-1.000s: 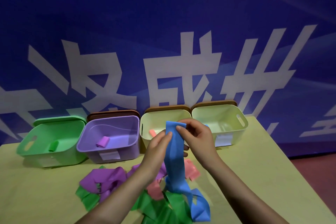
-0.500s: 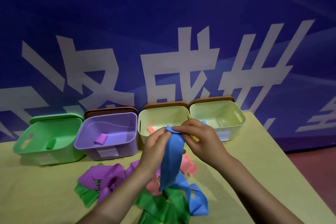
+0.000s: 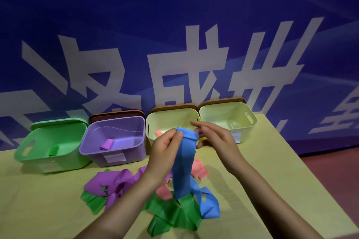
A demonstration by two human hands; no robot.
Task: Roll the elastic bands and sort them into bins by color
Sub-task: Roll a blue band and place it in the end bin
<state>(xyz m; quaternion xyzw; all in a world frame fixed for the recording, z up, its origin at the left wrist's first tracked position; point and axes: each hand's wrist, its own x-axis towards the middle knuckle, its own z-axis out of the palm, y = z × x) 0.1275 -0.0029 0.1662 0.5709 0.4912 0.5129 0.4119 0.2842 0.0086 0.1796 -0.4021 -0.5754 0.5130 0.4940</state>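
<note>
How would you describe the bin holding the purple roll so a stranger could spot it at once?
Along the blue banner wall four open bins line the table's far edge. Counting from the left, take the second, the purple bin, between the green bin and a pale yellow bin. It alone is purple, with a purple roll inside.

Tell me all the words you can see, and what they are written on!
"成" on the blue wall banner, whole and readable.
"世" to its right on the banner, readable.
Other big white characters on the banner: cut off or half hidden by bins, unreadable.
White labels on the purple bin, green bin and right cream bin: unreadable.
</note>
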